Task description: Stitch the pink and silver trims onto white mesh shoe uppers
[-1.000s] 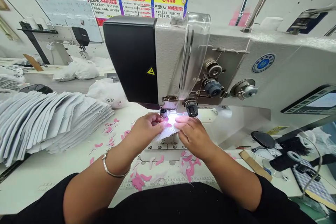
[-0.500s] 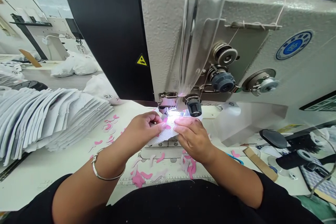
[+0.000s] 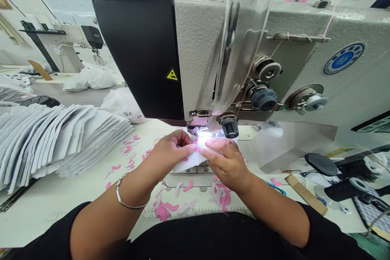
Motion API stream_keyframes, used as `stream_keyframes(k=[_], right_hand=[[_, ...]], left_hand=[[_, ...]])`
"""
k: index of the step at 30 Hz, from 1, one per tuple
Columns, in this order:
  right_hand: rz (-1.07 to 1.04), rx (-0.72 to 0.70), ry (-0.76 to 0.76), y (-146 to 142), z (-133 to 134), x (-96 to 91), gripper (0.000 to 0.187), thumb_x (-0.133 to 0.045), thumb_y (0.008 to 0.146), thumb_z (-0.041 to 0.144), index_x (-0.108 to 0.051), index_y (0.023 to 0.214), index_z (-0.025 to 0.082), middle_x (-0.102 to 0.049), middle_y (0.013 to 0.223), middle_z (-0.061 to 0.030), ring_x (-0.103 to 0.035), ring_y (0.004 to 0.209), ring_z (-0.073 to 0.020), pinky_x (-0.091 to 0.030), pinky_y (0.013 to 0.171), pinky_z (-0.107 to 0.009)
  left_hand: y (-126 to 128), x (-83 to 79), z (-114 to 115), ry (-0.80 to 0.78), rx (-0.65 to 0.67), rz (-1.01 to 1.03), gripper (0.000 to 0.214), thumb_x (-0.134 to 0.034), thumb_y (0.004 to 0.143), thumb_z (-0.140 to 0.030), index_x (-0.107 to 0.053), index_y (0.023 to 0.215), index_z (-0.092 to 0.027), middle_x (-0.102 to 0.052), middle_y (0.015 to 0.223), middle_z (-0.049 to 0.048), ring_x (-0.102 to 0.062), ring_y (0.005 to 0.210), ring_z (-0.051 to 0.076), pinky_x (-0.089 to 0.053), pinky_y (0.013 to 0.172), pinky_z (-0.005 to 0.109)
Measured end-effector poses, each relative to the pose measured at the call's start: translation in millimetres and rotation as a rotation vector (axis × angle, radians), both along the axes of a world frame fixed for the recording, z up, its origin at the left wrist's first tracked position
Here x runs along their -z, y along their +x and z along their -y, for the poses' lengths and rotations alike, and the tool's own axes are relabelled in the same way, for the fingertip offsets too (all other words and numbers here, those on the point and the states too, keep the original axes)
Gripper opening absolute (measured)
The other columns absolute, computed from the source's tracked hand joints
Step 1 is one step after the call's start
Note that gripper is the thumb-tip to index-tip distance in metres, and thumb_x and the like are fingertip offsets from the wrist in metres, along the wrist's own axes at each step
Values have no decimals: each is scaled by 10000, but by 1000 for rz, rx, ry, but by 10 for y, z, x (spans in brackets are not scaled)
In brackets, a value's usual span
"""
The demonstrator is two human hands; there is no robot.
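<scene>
A white textured fabric piece lies under the lit needle area of the sewing machine. My left hand pinches its left side between thumb and curled fingers, and a bit of pink shows at the thumb tip. From the right, my right hand has its fingers on the same fabric, the index finger stretched toward the needle and the fingertips close to my left thumb. Glare hides the needle and the fabric beneath it. Small curved pink pieces lie on the table in front of the hands.
A fanned stack of white fabric pieces fills the left of the table. White bags sit behind it. On the right are a clear plastic guard, a brown strip, blue-handled scissors and a black thread cone.
The camera view has shifted, so the machine appears slightly lower and further right. Both hands stay on the fabric; the right fingers have moved closer to the left thumb, and more fabric shows below.
</scene>
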State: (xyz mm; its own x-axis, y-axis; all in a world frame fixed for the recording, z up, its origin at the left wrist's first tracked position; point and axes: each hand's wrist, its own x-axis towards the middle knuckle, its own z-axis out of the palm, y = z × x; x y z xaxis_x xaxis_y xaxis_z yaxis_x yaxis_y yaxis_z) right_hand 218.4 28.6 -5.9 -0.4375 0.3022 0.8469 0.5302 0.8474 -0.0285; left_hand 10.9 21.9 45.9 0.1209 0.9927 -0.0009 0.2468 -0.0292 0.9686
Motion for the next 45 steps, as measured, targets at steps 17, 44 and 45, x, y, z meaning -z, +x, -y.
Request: stream_keyframes(k=[17,44,45], right_hand=[[-107,-62,-116,48,-7,-106,325,-576,893,64,-684,1101,289,-706,1044,-23,-641,1032,-173,-503,904,-372],[-100,-144,-355,110,-213,-199,271,-532,908,119,-729,987,288,-678,925,-21,-650,970,-185,-515,886,-399],[-97,-145,-362,115,-223,-201,273,-529,908,120,-731,984,287,-680,913,-18,-651,961,-184,-512,887,-399]], left_hand=[[180,37,13,-154,-26,151,214,-665,746,-346,-541,682,-184,-460,624,-40,-418,553,104,-310,497,232],[298,49,32,-219,-94,273,151,-648,771,-325,-620,850,-200,-570,657,-14,-515,548,128,-377,476,227],[301,53,34,-215,-102,268,147,-650,773,-330,-608,833,-203,-558,651,-21,-506,546,123,-371,474,223]])
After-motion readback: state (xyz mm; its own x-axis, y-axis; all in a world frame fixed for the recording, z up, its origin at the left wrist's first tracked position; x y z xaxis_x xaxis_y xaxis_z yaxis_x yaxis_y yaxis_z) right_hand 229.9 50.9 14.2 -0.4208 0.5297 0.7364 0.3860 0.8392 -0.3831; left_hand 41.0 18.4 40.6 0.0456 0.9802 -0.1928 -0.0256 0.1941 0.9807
